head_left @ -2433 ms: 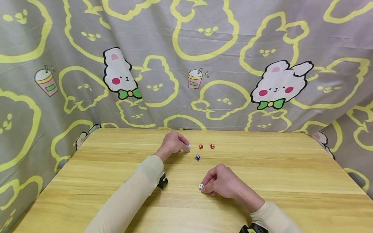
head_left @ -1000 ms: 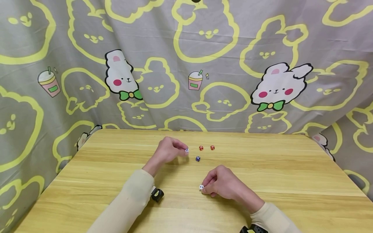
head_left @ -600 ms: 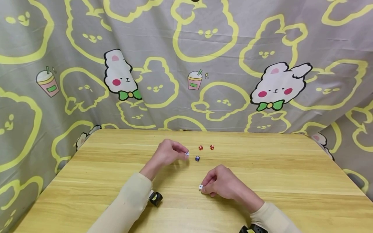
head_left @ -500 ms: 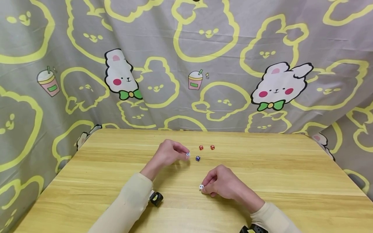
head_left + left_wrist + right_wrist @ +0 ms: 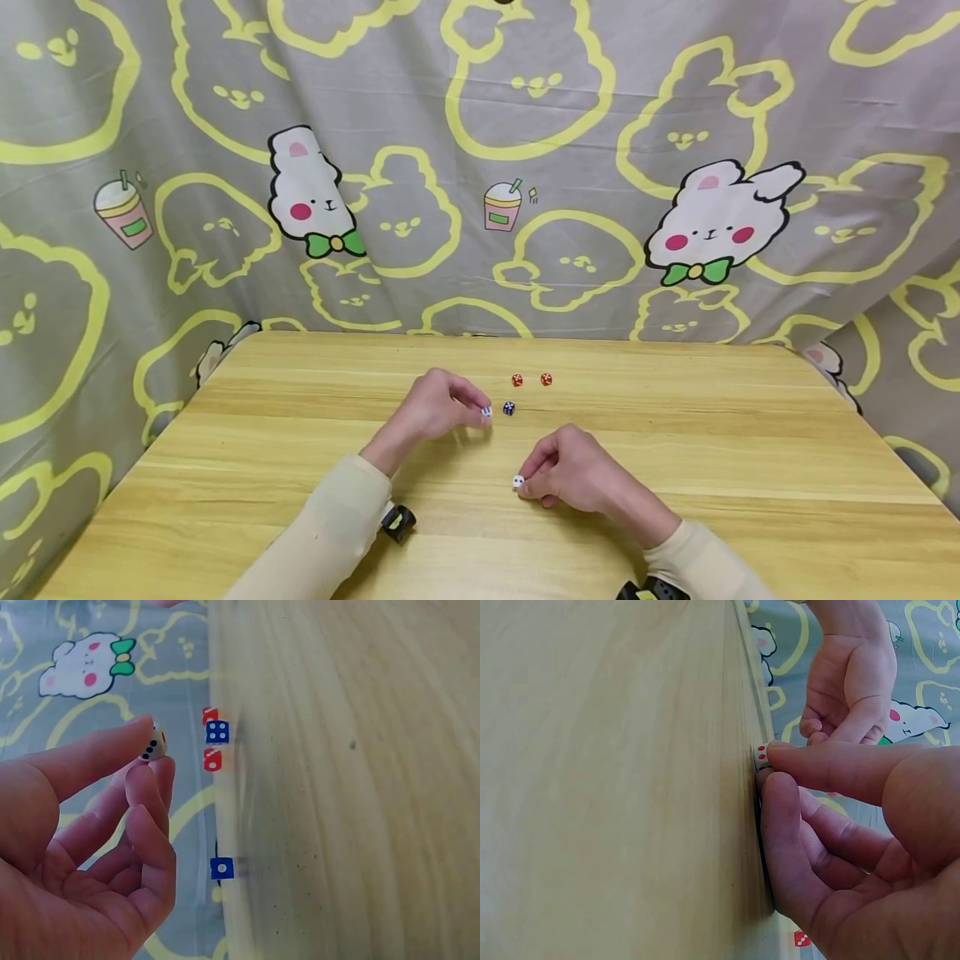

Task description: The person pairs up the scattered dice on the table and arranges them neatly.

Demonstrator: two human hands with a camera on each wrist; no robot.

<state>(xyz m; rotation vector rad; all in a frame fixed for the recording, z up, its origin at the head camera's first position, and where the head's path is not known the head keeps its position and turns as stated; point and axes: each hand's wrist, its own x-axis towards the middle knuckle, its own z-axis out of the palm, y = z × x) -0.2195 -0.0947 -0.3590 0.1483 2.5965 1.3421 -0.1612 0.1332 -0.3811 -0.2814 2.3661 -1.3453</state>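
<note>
My left hand [image 5: 438, 404] pinches a white die [image 5: 154, 744] between thumb and fingertips. It is held just left of a dark blue die [image 5: 509, 408] in the head view. My right hand [image 5: 573, 471] pinches another white die [image 5: 517, 482] nearer the front, at the table surface. In the right wrist view, red dots show on that white die [image 5: 762, 755]. Beyond the blue die lie a red die [image 5: 517, 380] and a second red die [image 5: 546, 379], side by side. The left wrist view also has another blue die [image 5: 222, 868], which my left hand seems to hide from the head view.
The dice lie on a light wooden table [image 5: 712, 433]. A grey curtain [image 5: 420, 83] with yellow outlines and rabbit prints hangs along the table's back edge and sides. Black straps with small devices [image 5: 399, 522] are on both wrists.
My left hand has drawn back from beside the red dice towards the front, the white die still in its fingers, and is now level with the blue die. My right hand stays put.
</note>
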